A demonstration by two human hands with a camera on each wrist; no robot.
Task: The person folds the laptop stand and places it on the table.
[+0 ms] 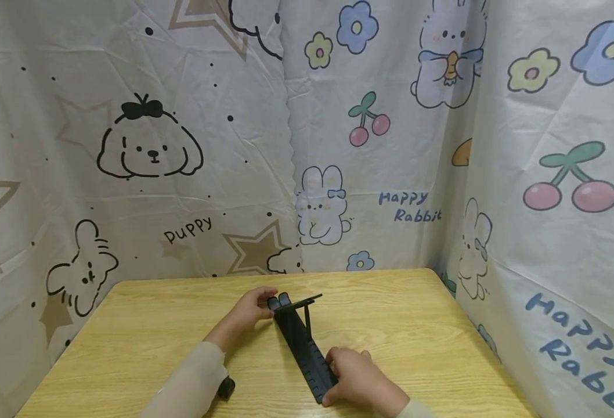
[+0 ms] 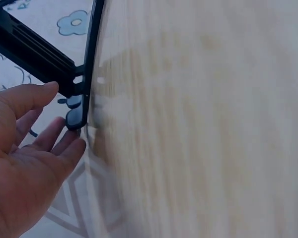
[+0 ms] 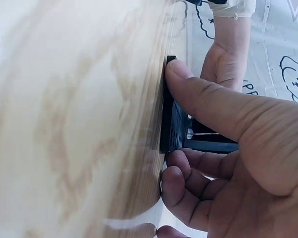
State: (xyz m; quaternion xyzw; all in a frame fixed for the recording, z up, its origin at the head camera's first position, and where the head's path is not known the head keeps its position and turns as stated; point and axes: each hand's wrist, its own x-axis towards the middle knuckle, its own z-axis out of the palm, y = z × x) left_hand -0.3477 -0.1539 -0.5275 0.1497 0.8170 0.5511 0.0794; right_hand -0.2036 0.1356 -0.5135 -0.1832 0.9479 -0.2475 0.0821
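A black folding phone stand [image 1: 298, 337] lies slantwise on the wooden table, with its slotted base flat. A thin prop leg [image 1: 307, 322] holds up its tilted top plate [image 1: 299, 303]. At the far end are two rounded lips [image 2: 75, 116]. Beside these lips is my left hand [image 1: 252, 307], its fingers loosely bent by the end and its thumb near the plate. My right hand [image 1: 356, 374] grips the near end of the base, thumb on one edge and bent fingers [image 3: 176, 181] at the other.
A small black object [image 1: 226, 388] shows by the left sleeve [image 1: 189, 383]. The wooden table [image 1: 416, 313] reaches back to a printed curtain [image 1: 255, 145], which also hangs along the left and right sides.
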